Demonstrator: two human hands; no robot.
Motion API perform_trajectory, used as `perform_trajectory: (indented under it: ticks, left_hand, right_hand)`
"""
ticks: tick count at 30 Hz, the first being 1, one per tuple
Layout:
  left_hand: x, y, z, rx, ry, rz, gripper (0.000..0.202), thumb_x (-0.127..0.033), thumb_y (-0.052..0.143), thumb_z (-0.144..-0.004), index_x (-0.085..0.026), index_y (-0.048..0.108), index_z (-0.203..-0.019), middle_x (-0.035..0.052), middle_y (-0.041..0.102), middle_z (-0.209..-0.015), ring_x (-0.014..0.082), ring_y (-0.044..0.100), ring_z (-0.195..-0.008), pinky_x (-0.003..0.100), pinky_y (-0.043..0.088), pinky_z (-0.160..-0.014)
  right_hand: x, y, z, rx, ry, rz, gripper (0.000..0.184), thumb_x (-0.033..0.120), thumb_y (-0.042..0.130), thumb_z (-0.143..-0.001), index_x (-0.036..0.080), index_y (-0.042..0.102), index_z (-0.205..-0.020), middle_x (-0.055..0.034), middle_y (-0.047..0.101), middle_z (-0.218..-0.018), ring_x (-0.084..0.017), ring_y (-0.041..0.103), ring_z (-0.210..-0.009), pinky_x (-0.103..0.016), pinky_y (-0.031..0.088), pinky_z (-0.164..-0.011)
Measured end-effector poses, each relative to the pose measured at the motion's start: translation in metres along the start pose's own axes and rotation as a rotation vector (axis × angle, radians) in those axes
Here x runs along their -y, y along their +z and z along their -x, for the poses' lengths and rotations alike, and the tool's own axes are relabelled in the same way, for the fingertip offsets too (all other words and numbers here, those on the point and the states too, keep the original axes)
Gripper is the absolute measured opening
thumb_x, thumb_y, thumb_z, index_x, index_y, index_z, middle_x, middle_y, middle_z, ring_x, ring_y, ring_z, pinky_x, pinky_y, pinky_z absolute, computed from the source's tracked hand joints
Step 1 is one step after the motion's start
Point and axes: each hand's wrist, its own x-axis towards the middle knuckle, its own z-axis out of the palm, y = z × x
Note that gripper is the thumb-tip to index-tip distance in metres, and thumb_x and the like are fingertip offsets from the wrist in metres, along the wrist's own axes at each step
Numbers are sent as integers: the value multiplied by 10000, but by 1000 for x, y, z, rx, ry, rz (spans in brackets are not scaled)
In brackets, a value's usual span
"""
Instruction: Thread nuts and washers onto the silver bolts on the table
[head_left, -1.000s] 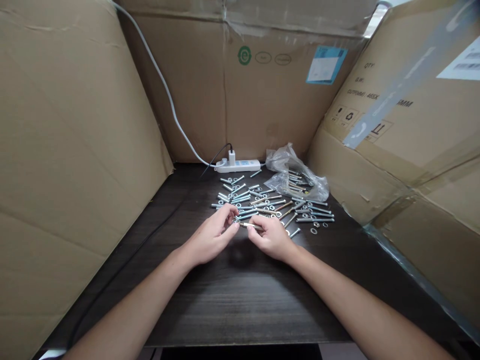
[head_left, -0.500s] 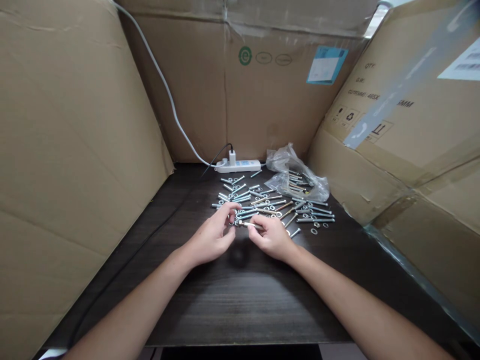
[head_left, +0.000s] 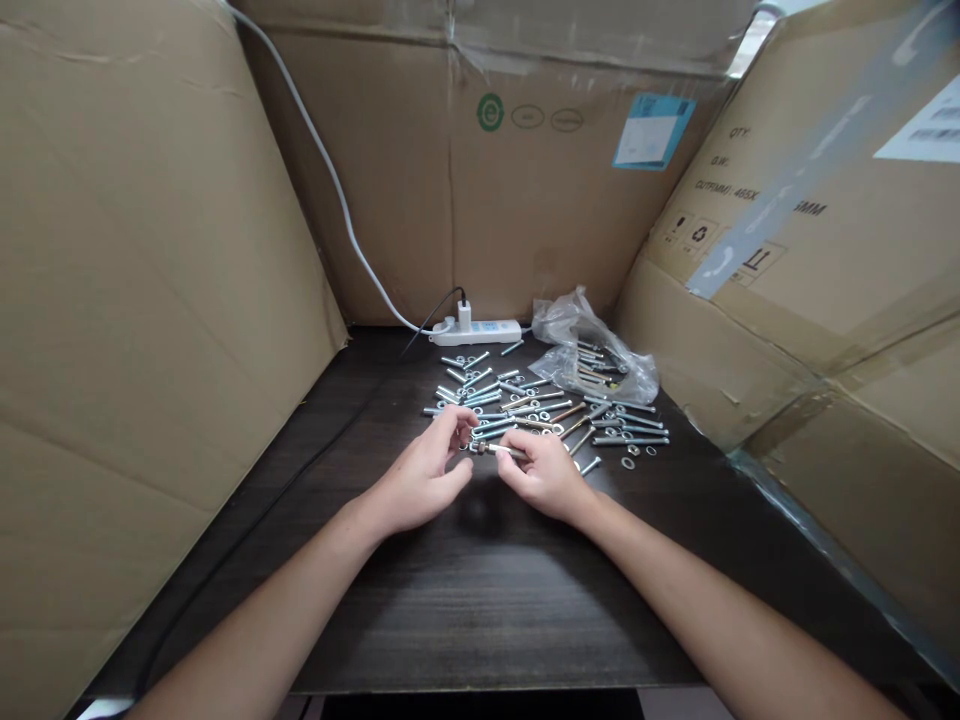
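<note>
My right hand (head_left: 546, 472) pinches a metal bolt (head_left: 495, 450) between thumb and fingers, its free end pointing left. A brownish nut (head_left: 481, 448) shows near that end. Facing it, my left hand (head_left: 431, 468) is curled with thumb and fingertips apart, close to the tip of the bolt but with a visible gap. Just beyond both hands lie several loose bolts (head_left: 491, 432), silver and brass-coloured, mixed with nuts and washers. The part of the bolt inside my right hand is hidden.
A clear plastic bag (head_left: 637, 375) with more bolts lies at the back right. A white power strip (head_left: 487, 332) with a plug stands behind the hardware. A black cable (head_left: 300, 470) crosses the dark table (head_left: 480, 610). Cardboard walls (head_left: 397, 180) enclose three sides.
The left thumb and fingers have drawn slightly away from the end of the bolt. My right hand keeps its place and its hold.
</note>
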Motion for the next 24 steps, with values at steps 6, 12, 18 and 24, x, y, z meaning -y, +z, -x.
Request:
perform_trajectory:
  ticks: [6, 12, 18, 24]
  left_hand:
    - [1, -2, -5, 20, 3, -87, 199, -322, 374, -917, -187, 518, -893, 9, 521, -826, 144, 481, -751, 269, 395, -708]
    - [-2, -1, -2, 56, 28, -86, 133, -235, 446, -861, -193, 509, -970, 9, 501, -847, 133, 456, -715, 259, 394, -664]
    - [-2, -2, -2, 28, -5, -82, 190, -251, 441, -864, -201, 479, -1044, 18, 496, -899, 142, 464, -745, 277, 411, -704]
    - [-2, -1, -3, 85, 42, -104, 111, -261, 415, -887, -194, 502, -907, 16, 498, -873, 140, 463, -745, 262, 398, -691]
  right_hand:
    - [1, 0, 1, 6, -9, 12, 237, 277, 477, -798, 181, 420, -589, 59, 380, -500, -70, 329, -462, -203, 257, -489]
    - [-2, 1, 0, 11, -3, 12, 235, 282, 477, -799, 182, 434, -590, 55, 398, -505, -73, 342, -466, -202, 263, -488]
    - [-2, 1, 1, 5, -13, 19, 238, 284, 483, -791, 181, 435, -581, 55, 400, -500, -74, 338, -464, -202, 263, -485]
    - [0, 0, 1, 6, -11, 15, 229, 283, 479, -793, 180, 448, -590, 55, 403, -500, -70, 332, -456, -199, 261, -483]
